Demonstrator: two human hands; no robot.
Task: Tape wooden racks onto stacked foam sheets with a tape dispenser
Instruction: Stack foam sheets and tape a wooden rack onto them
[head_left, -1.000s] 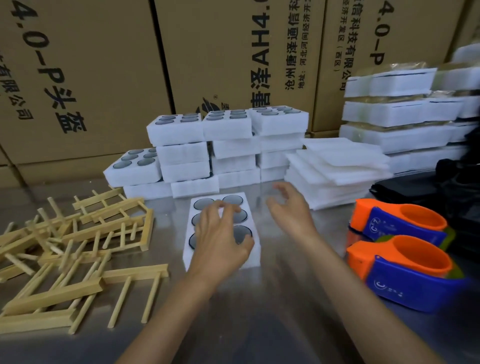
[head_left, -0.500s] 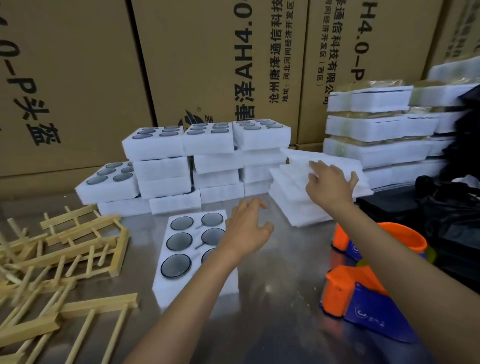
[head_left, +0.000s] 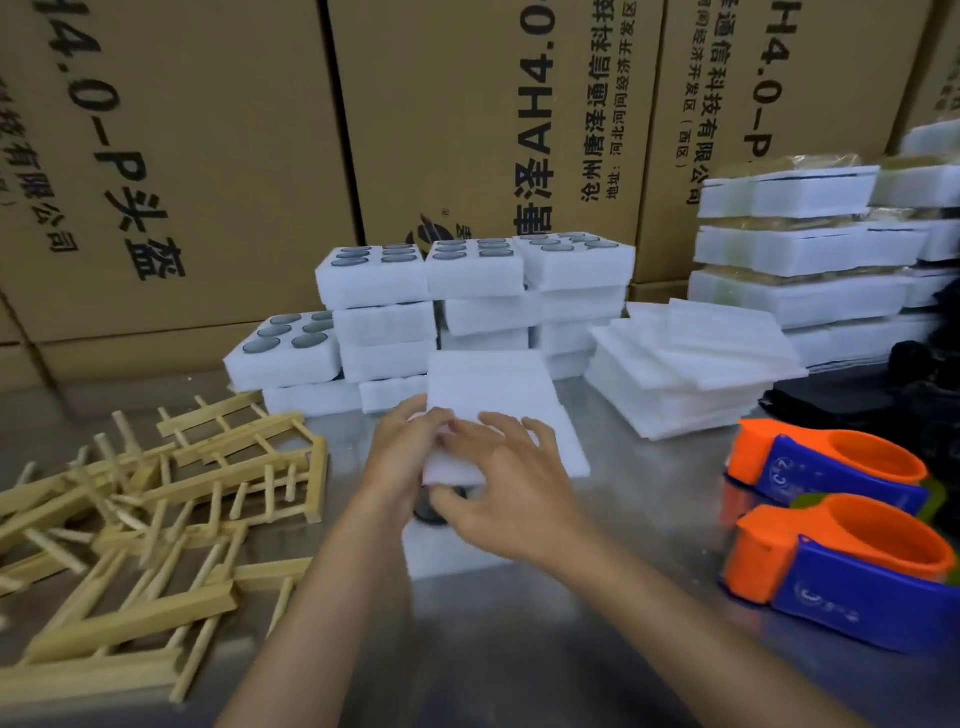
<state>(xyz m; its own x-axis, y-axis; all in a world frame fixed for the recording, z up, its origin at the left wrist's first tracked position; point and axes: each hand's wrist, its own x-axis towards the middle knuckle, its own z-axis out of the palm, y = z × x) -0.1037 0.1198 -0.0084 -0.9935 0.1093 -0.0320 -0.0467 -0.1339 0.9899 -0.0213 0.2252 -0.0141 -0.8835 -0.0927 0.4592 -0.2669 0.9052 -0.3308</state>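
A flat white foam sheet (head_left: 493, 395) is held tilted over a white foam tray (head_left: 452, 553) that lies on the steel table, a dark round disc showing under its near edge. My left hand (head_left: 402, 457) grips the sheet's near left corner. My right hand (head_left: 501, 488) pinches the near edge, fingers spread on top and thumb below. Loose wooden racks (head_left: 156, 499) lie piled at the left. Two orange and blue tape dispensers (head_left: 826, 467) (head_left: 841, 569) stand at the right, untouched.
A fanned pile of foam sheets (head_left: 696, 369) lies behind the dispensers. Stacked foam trays with discs (head_left: 467, 291) stand behind my hands, taped foam bundles (head_left: 789, 249) at the back right, dark cloth (head_left: 857, 395) beside them. Cardboard boxes (head_left: 208, 156) wall off the back.
My right hand took a foam sheet from the pile at the right and brought it over the tray. My left hand came up and took hold of the sheet's left corner.
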